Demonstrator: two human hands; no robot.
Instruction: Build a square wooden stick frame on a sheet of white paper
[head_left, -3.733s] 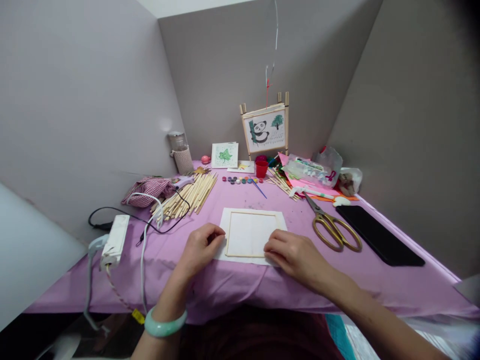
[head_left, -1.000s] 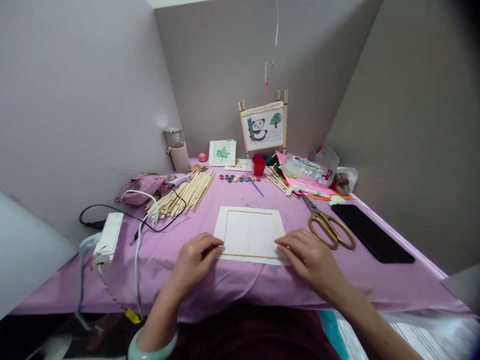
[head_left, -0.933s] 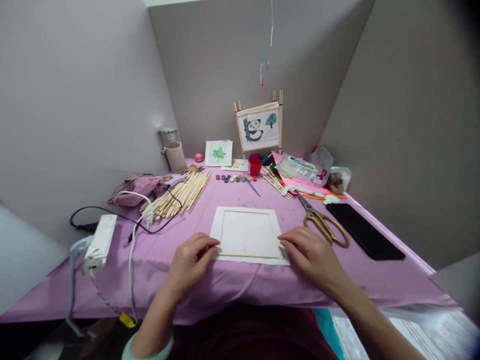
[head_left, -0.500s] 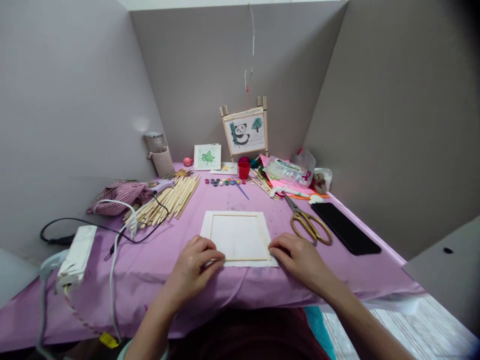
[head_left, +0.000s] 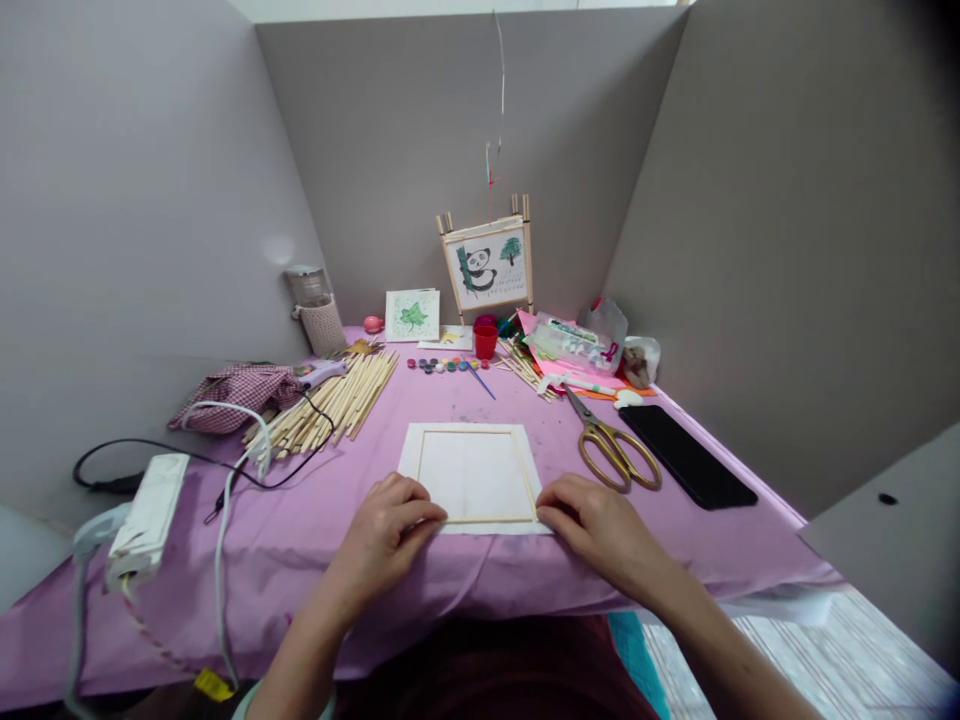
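Note:
A square frame of thin wooden sticks lies flat on a sheet of white paper, near the table's front edge. My left hand has its thumb and fingertips closed at the frame's near left corner. At the near right corner, the fingers of my right hand are closed on the end of the right-hand stick, which meets the near stick there. The near left corner itself is partly hidden by my fingertips. Gold-handled scissors lie just beyond my right hand, blades pointing away.
A black phone lies right of the scissors. Many loose sticks, cables and a white power strip are on the left. Paint pots, a brush, a red cup and a framed panda picture stand at the back.
My right fingers have shifted slightly toward me and inward, and the right-hand stick's near end sits closer against the near stick. My left hand stays at its corner.

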